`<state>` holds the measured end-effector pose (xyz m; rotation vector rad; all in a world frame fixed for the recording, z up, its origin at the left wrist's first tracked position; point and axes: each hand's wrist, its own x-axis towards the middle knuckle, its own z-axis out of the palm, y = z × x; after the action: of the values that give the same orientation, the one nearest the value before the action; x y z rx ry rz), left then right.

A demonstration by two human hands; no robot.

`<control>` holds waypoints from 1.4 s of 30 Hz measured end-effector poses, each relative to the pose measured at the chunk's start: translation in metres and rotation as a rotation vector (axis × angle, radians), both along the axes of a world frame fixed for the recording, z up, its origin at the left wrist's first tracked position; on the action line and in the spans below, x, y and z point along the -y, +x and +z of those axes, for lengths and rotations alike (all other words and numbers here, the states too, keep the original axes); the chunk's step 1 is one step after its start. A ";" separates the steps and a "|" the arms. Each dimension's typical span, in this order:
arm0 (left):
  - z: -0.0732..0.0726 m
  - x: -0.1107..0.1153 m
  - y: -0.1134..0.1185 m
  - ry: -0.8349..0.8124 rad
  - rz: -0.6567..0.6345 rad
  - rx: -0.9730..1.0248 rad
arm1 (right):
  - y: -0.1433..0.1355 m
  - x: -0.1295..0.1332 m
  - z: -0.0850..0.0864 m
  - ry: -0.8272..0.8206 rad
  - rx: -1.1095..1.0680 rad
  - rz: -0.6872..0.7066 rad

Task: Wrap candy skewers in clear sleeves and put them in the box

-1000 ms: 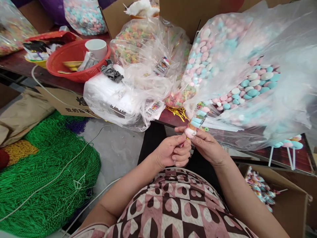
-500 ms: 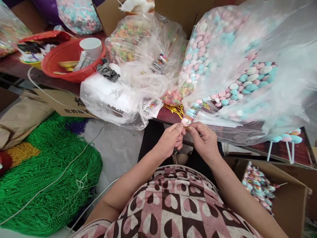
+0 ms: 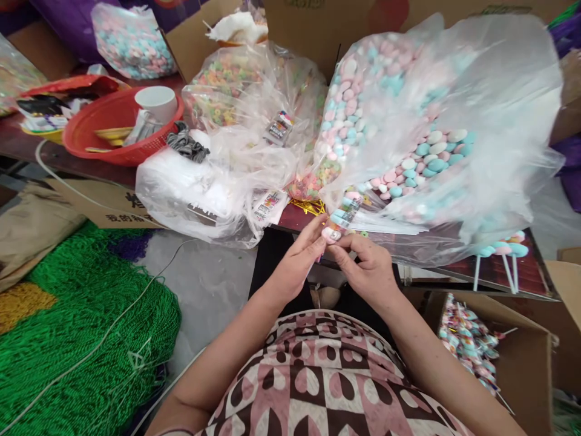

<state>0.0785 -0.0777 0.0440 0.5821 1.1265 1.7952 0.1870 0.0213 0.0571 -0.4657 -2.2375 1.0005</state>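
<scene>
A stick of pastel candies in a clear printed wrapper points up and away from me at the table's front edge. My left hand is closed at its lower end, the thumb pressed against the wrapper and the fingers fairly straight. On the other side my right hand pinches at the wrapper's base with thumb and forefinger. What lies between the fingertips is partly hidden. Just beyond are gold twist ties and a clear bag of pink, blue and white candies.
Candy sticks jut over the table's right edge, above a carton of wrapped candies. A red basket holds a white cup. White bags lie left of centre. Green bead strings heap at lower left.
The view has shifted slightly. My left fingers have straightened from a curled pinch along the wrapper's lower end. My right hand stays at the base, and the candy stick remains between both hands.
</scene>
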 end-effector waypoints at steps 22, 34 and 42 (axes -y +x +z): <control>0.021 0.021 -0.027 -0.166 -0.015 0.184 | -0.011 -0.001 0.016 0.204 0.044 0.144; 0.012 0.016 -0.019 -0.136 -0.092 0.111 | 0.004 0.006 0.008 -0.210 0.057 0.133; 0.025 0.025 -0.028 0.005 -0.582 -0.574 | 0.039 -0.015 0.000 -0.970 0.073 0.335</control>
<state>0.0501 -0.1030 0.0690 1.3324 1.1571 1.1494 0.2264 0.0362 0.0567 -0.5270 -1.7795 2.2716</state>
